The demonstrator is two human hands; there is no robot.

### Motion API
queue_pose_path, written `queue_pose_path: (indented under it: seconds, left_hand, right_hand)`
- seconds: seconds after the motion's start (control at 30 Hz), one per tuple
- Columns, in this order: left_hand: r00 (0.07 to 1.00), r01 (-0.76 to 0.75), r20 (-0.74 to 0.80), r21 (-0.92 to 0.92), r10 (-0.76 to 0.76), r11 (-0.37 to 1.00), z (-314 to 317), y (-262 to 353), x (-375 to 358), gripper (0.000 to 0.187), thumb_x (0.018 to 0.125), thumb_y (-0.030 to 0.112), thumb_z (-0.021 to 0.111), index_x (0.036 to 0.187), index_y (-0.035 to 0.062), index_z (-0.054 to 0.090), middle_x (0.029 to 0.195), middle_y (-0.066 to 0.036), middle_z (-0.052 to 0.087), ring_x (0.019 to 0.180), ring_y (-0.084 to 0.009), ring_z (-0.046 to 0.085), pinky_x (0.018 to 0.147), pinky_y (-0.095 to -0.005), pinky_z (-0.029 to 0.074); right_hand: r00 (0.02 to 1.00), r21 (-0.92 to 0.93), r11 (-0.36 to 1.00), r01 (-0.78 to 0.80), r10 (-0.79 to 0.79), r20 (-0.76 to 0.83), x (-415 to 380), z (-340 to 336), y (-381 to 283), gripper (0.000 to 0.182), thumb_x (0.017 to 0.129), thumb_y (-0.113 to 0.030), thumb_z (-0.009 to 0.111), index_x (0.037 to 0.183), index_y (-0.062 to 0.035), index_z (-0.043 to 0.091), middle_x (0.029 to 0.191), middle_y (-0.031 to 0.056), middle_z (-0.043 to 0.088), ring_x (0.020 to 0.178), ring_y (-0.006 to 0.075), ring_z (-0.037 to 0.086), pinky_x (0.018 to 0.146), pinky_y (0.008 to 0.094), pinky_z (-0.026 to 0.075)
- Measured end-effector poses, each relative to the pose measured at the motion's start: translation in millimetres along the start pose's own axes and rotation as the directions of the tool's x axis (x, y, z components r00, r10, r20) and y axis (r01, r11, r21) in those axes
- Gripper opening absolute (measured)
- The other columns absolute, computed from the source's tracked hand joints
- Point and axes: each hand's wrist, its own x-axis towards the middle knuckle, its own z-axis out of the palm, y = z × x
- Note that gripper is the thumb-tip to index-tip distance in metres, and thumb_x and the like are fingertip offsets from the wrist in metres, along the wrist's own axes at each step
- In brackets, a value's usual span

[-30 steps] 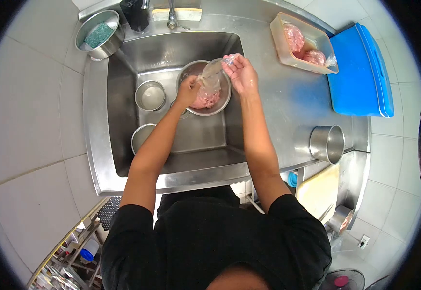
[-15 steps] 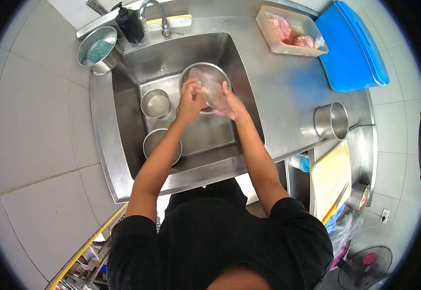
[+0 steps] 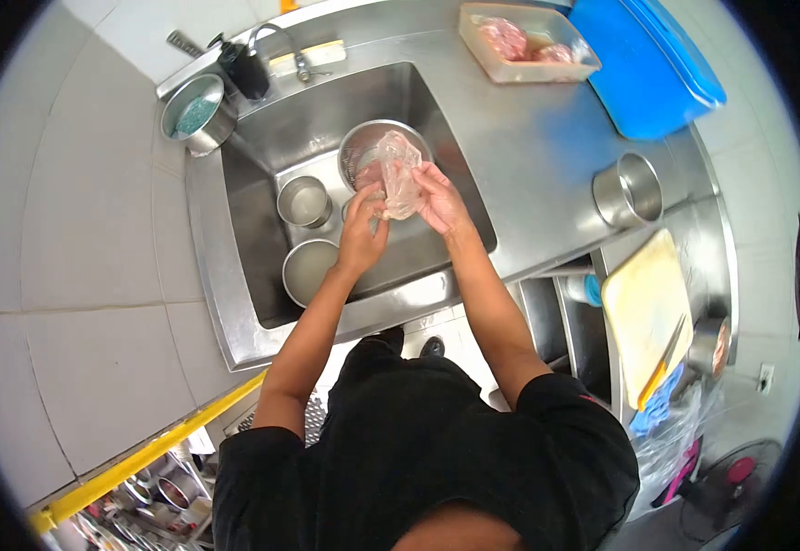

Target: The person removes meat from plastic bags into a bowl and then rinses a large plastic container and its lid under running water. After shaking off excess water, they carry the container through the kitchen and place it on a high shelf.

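A thin, clear plastic bag point(image 3: 402, 174) hangs crumpled between my hands over the sink. My right hand point(image 3: 442, 200) pinches its right side between thumb and fingers. At the bag's lower left edge, my left hand point(image 3: 363, 234) has its fingers curled against the plastic. Behind the bag is a round metal colander point(image 3: 352, 142) with pinkish meat point(image 3: 369, 173) inside, partly hidden by the bag and fingers. Left of it stands a small metal pot point(image 3: 304, 202). A larger round metal bowl point(image 3: 310, 274) sits nearer me, beside my left forearm.
The steel sink point(image 3: 246, 211) surrounds these vessels. A faucet point(image 3: 303, 66), a black pump bottle point(image 3: 244, 69) and a pot with a green scrubber point(image 3: 196, 115) line the back left. Rightward are a tub of meat point(image 3: 547, 72), a blue box point(image 3: 648, 69), a metal pot point(image 3: 628, 190) and a cutting board point(image 3: 643, 303) with a knife.
The bag has turned more upright and looks more crumpled. My left hand has shifted down toward its lower edge. The whole view has shifted slightly with my head.
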Motion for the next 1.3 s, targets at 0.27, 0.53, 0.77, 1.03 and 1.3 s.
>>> queue_pose_path:
  seconds: [0.27,0.53,0.77,1.03,1.3]
  left_hand:
    - [0.881,-0.394,0.290,0.009,0.375,0.919,87.3,63.3,-26.6,0.045,0.081,0.012,0.059,0.123,-0.0010,0.046,0.126,-0.023,0.046,0.119,-0.0399,0.042,0.103,-0.0479,0.028]
    - [0.631,-0.332,0.598,-0.367,0.494,0.869,184.1,215.3,-95.0,0.051,0.080,0.003,0.061,0.127,0.0014,0.041,0.135,-0.018,0.036,0.124,-0.0322,0.038,0.090,-0.0372,0.044]
    - [0.453,-0.019,0.784,-0.468,0.425,0.884,234.7,240.9,-144.9,0.037,0.084,0.003,0.056,0.120,-0.0011,0.048,0.120,-0.016,0.053,0.107,-0.0250,0.054,0.087,-0.0330,0.045]
    - [0.481,0.089,0.834,-0.353,0.271,0.931,220.6,233.7,-130.1,0.043,0.086,0.005,0.053,0.127,-0.0014,0.041,0.127,-0.018,0.049,0.114,-0.0245,0.050,0.089,-0.0326,0.044]
    - [0.808,0.136,0.585,-0.301,0.070,0.944,141.5,186.4,-68.1,0.056,0.085,0.003,0.056,0.135,0.0008,0.030,0.119,-0.015,0.052,0.100,-0.0201,0.057,0.075,-0.0285,0.049]
  right_hand:
    - [0.911,-0.556,0.742,0.374,-0.407,0.069,-163.0,-7.7,-70.2,0.065,0.078,-0.012,0.070,0.134,-0.0046,0.039,0.120,0.0047,0.054,0.108,0.0120,0.050,0.093,0.0305,0.043]
    - [0.459,-0.902,0.325,0.284,-0.872,-0.170,-383.7,-102.3,-73.7,0.017,0.077,-0.003,0.063,0.093,-0.0051,0.066,0.099,0.0041,0.064,0.091,0.0114,0.058,0.079,0.0253,0.047]
    - [-0.015,-0.635,0.772,-0.023,-0.635,-0.772,-615.1,-164.8,1.0,0.018,0.082,-0.010,0.061,0.099,-0.0060,0.064,0.098,0.0034,0.064,0.087,0.0108,0.058,0.075,0.0259,0.048]
    - [-0.327,0.037,0.517,-0.855,-0.483,-0.812,-745.5,-260.8,70.4,0.042,0.078,-0.038,0.058,0.096,0.0001,0.061,0.103,0.0239,0.060,0.097,0.0376,0.058,0.084,0.0455,0.045]
    - [0.550,-0.763,0.313,-0.566,-0.546,-0.632,-442.7,-206.9,-11.8,0.053,0.081,-0.027,0.065,0.123,-0.0008,0.048,0.118,0.0243,0.052,0.105,0.0362,0.055,0.090,0.0376,0.045]
